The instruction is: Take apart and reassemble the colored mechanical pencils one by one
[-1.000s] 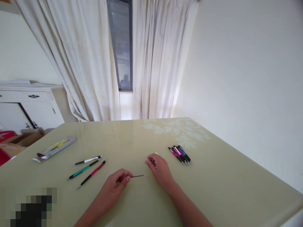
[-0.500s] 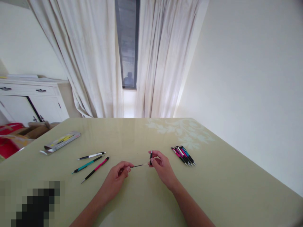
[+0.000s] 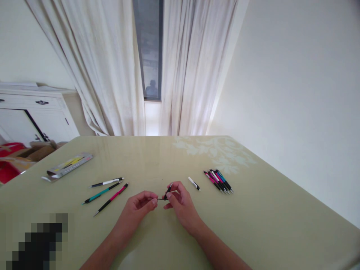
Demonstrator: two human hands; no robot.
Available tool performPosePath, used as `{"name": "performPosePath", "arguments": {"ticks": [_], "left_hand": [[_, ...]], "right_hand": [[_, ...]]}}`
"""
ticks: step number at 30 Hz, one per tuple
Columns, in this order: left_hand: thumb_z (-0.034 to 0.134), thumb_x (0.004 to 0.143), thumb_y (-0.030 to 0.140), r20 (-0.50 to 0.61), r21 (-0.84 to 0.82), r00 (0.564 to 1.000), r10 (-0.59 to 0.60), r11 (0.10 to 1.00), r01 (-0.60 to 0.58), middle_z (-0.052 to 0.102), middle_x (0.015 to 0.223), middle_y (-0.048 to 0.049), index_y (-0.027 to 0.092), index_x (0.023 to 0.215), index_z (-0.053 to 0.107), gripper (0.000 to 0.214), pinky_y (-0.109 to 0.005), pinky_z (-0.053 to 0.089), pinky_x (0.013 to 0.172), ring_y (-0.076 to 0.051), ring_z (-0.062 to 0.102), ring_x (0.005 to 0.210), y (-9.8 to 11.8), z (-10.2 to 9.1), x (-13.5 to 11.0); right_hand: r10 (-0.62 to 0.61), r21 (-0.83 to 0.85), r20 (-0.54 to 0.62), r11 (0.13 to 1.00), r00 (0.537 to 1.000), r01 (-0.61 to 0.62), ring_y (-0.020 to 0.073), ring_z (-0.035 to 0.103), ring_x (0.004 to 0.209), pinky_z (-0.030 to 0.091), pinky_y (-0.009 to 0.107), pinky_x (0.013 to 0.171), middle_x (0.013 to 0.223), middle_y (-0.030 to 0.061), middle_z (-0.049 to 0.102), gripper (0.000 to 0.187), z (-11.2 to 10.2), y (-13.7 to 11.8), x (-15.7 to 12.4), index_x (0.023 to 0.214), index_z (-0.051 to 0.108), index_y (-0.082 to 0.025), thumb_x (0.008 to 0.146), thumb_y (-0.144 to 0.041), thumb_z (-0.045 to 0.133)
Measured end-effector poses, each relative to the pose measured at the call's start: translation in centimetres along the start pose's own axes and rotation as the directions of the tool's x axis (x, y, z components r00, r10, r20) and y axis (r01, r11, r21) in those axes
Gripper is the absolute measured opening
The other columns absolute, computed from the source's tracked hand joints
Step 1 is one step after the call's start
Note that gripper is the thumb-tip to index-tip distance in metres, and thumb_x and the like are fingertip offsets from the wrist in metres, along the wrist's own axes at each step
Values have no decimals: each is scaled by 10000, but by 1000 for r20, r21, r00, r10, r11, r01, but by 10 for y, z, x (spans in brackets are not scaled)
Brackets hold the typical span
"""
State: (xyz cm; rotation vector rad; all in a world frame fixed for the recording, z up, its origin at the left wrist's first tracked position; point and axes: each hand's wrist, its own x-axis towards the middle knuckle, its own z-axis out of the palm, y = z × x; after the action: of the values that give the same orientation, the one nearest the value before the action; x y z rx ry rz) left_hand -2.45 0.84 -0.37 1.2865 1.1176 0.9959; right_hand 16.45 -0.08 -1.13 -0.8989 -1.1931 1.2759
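Note:
My left hand (image 3: 138, 207) pinches one end of a thin dark pen refill (image 3: 160, 198) just above the table (image 3: 267, 210). My right hand (image 3: 180, 202) is closed on a short black pen tip piece (image 3: 168, 190), which meets the refill's other end. Both hands sit close together near the table's middle. A white pen barrel piece (image 3: 194, 183) lies on the table just right of my right hand.
Three pens (image 3: 108, 191), white, teal and pink, lie left of my hands. A bundle of several pens (image 3: 218, 181) lies to the right. A flat grey pen package (image 3: 69, 169) rests at the far left. A white cabinet (image 3: 33, 116) and curtains (image 3: 112, 67) stand behind.
My hands have come together, and the black tip piece in my right hand now meets the refill. The white barrel piece now lies uncovered on the table.

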Motion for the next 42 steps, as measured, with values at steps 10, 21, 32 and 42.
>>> {"name": "performPosePath", "arguments": {"ticks": [10, 21, 32, 42], "left_hand": [[772, 815, 514, 39, -135, 999, 20, 991, -14, 790, 984, -83, 181, 973, 745, 369, -337, 557, 863, -226, 716, 920, -3, 12, -6], [610, 910, 547, 105, 160, 987, 119, 978, -135, 650, 713, -4, 167, 1077, 750, 439, -262, 475, 588, -140, 578, 587, 2, 10, -5], [570, 957, 475, 133, 315, 961, 244, 909, -274, 651, 836, -40, 202, 1062, 789, 365, -259, 413, 613, -167, 549, 693, -1, 0, -2], [584, 944, 497, 126, 349, 977, 170, 915, -204, 724, 909, -55, 232, 1100, 772, 360, -299, 494, 746, -233, 636, 846, -8, -11, -11]], "right_hand": [[-65, 45, 30, 997, 997, 64, 179, 608, 944, 521, 328, 862, 991, 12, 605, 215, 6, 2, -3, 1045, 535, -250, 968, -428, 627], [-57, -4, -12, 998, 998, 57, 204, 664, 953, 540, 363, 865, 983, 36, 693, 290, -3, -22, -4, 1022, 572, -236, 892, -440, 732], [-82, 32, 28, 996, 996, 81, 179, 681, 865, 543, 344, 824, 933, 23, 718, 266, -1, -15, -4, 996, 611, -225, 874, -399, 770], [11, 66, 16, 998, 1000, -12, 200, 714, 838, 574, 365, 817, 920, 25, 729, 310, 3, -4, -5, 971, 604, -230, 831, -440, 785]]}}
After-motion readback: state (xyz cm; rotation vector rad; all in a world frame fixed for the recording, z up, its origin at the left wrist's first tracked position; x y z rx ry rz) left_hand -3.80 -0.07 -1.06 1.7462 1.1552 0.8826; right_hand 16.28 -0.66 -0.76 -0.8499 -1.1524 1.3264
